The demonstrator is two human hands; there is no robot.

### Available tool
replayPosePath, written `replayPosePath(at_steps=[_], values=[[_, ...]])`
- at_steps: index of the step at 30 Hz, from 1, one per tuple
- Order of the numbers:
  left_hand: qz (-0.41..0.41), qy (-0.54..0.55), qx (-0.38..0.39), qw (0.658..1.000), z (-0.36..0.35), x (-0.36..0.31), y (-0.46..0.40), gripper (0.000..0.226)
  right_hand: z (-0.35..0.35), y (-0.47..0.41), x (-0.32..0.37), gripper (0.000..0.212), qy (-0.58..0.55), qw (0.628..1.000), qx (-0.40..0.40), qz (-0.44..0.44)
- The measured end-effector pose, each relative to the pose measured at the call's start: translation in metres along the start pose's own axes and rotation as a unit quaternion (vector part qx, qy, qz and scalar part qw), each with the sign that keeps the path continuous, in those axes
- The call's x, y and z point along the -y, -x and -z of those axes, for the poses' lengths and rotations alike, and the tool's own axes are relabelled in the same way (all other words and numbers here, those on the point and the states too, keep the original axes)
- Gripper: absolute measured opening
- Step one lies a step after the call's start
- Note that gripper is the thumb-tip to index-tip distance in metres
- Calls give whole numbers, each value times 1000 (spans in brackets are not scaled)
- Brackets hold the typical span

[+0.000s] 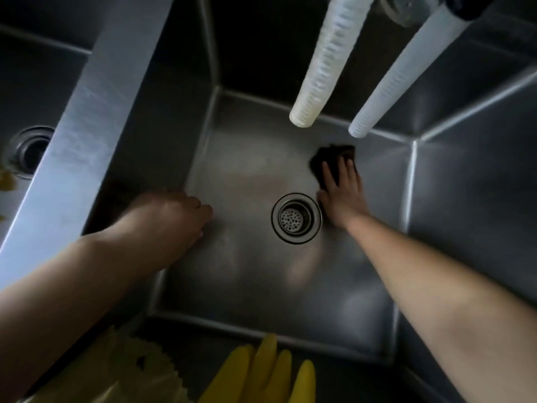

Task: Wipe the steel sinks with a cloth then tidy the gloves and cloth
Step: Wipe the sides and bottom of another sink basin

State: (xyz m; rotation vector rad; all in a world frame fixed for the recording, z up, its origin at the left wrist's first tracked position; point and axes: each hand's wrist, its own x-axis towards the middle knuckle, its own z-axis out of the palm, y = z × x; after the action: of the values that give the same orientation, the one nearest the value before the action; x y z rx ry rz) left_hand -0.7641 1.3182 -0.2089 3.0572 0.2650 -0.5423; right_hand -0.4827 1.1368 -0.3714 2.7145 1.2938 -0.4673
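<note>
Two steel sinks point(247, 271) are mid-wipe at best, the right hand point(341, 196) pressing straight fingers on the dark cloth point(334, 161) beside the drain, left hand point(171, 216) loosely curled, yellow rubber gloves point(261, 373) untidied.

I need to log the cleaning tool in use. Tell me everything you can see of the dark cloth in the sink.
The cloth is dark, nearly black, and looks soft and crumpled, with an uneven edge. It lies flat on the steel floor of the middle sink, toward the far right corner, beyond and right of the drain. The right hand presses on it with straight, spread fingers, covering its near part; only the far part shows. Its weave and any marks are too dark to tell.
</note>
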Motion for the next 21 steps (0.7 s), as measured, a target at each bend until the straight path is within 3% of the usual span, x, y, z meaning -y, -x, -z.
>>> replayPosePath(at_steps=[5, 8, 10, 16, 18, 21], values=[[9, -16, -7, 1000, 1, -4, -4, 22, -22, 112, -29, 64, 13, 999, 37, 3], [30, -61, 83, 994, -1, -6, -6, 23, -30, 169, -10, 62, 57, 990, 55, 115], [41, -63, 104, 992, -6, -6, -10, 22, -36, 183, 7, 62, 89, 973, 73, 201], [73, -77, 115, 988, -7, -8, -9, 18, -34, 125, 72, 41, 49, 924, 55, 375], [107, -74, 140, 982, -6, -5, -7, 18, -27, 86, 92, 41, 39, 924, 27, 379], [131, -20, 153, 979, -2, -5, -7, 22, -13, 20, 108, 52, 18, 951, -32, 307]])
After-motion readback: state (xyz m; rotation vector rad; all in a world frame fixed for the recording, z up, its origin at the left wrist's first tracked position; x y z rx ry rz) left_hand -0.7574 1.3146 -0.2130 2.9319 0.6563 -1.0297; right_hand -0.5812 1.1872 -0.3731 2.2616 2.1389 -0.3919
